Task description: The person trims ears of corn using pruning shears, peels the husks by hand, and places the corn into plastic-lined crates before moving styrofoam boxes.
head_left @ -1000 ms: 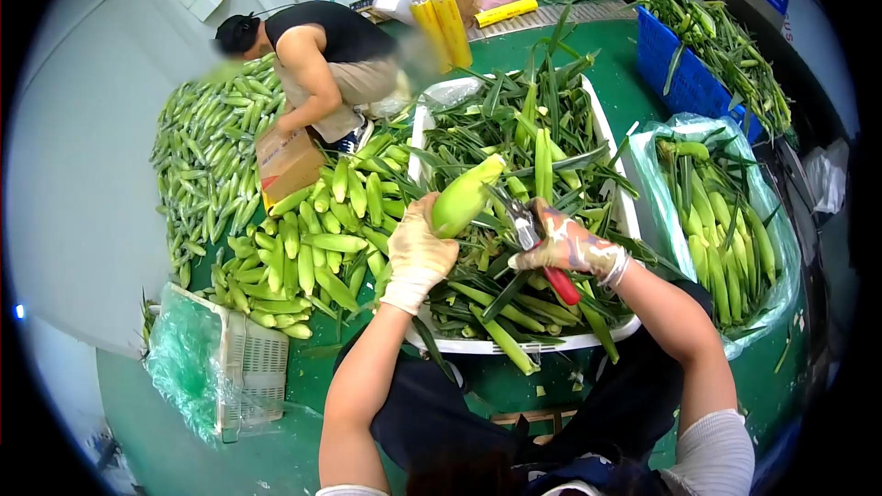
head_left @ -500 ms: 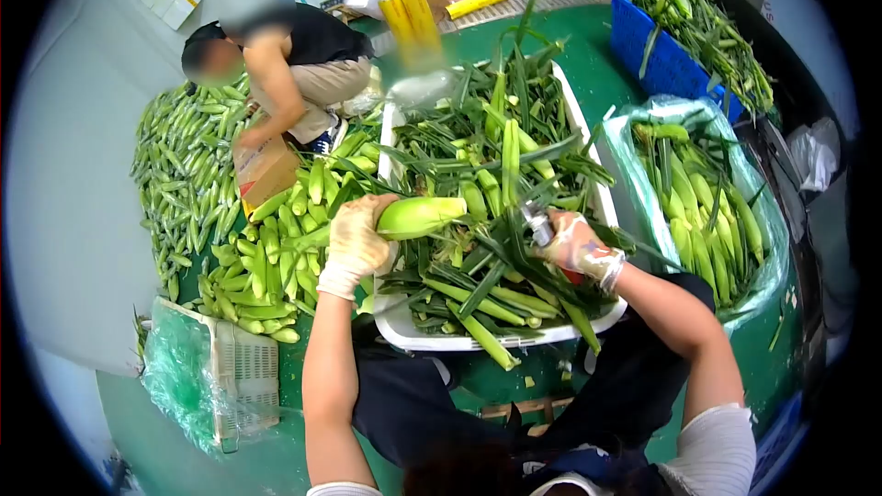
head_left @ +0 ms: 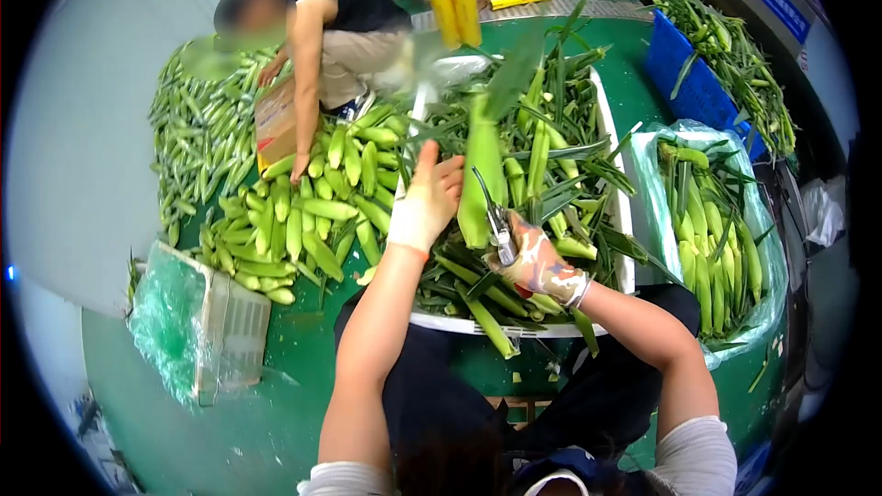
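Note:
Pruning shears (head_left: 502, 237) are gripped in my right hand (head_left: 540, 266), which wears a patterned, stained glove. Their blades point up beside the lower part of a green husk-covered corn ear (head_left: 480, 179). This ear stands upright above the white bin, its leafy end up. My left hand (head_left: 428, 199), in a pale glove, is left of the ear with thumb up and fingers spread; whether the fingertips touch the ear I cannot tell. Below both hands, the white bin (head_left: 614, 133) is heaped with corn leaves and trimmed stalks.
A pile of corn ears (head_left: 303, 230) lies left of the bin. Behind it a person (head_left: 335, 32) crouches by a cardboard box (head_left: 276, 119), one hand on the pile. A lined container of corn (head_left: 712, 266) and a blue crate (head_left: 675, 60) stand right; a plastic crate (head_left: 243, 340) stands left.
My left hand has released the corn ear it was gripping and its fingers have spread. The shears have come lower, beside an upright ear. The other person has reached toward the corn pile.

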The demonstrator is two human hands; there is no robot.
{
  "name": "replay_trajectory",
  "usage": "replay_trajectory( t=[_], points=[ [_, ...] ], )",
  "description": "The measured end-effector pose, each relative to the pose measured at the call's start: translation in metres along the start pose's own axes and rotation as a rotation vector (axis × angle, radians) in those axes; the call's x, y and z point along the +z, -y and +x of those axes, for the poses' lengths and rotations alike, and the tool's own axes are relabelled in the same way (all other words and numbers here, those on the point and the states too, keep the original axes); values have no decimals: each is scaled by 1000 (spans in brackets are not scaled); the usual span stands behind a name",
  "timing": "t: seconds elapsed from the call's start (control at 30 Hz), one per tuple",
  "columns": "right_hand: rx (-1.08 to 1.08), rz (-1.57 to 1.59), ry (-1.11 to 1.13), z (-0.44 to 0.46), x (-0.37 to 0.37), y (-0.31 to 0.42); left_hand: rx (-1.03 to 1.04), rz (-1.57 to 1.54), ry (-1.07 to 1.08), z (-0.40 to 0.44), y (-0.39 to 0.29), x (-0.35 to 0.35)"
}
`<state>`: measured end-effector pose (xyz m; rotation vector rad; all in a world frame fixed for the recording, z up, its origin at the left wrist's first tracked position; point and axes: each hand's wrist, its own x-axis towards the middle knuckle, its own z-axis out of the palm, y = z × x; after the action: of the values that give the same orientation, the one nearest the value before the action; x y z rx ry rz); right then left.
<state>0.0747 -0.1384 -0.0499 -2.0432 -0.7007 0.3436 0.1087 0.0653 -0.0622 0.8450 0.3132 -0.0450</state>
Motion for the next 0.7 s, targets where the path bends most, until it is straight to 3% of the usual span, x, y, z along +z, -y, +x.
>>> replay_trajectory(
  t=[0.07, 0.1, 0.13, 0.23, 0.27, 0.3, 0.4, 0.43, 0.47, 0.53, 0.6, 0.63, 0.7],
  points=[
    [-51, 146, 43, -1, 9, -1, -222, -201, 176, 10, 14, 4],
    [-133, 84, 74, 0, 5, -3, -183, -79, 204, 12, 22, 7],
    [-211, 12, 111, 2, -5, 3, -278, -71, 348, 9, 23, 13],
    [-340, 20, 177, 6, -35, 13, -249, -190, 389, -1, 14, 30],
    [-396, 38, 154, 3, -43, 17, -143, -170, 251, -8, 4, 37],
    [-310, -38, 64, -2, -57, 27, -90, -222, 227, -16, -6, 43],
    [-399, -106, -18, -6, -67, 13, 11, -408, 88, -17, -27, 33],
    [-458, -152, -76, -9, -67, 10, 83, -436, -91, -16, -34, 21],
    [-451, -18, -55, -13, -69, 1, 155, -460, -273, -16, -42, 5],
    [-390, 133, -237, -20, -76, 21, 271, -416, -41, -3, -61, -60],
    [-111, -32, -298, -17, -87, -3, 410, -161, -265, -15, -79, -69],
    [18, 107, -468, -10, -84, -2, 395, -204, -252, -18, -86, -81],
    [94, -294, -414, 9, -96, -7, 388, -263, -281, -25, -97, -85]
  ],
)
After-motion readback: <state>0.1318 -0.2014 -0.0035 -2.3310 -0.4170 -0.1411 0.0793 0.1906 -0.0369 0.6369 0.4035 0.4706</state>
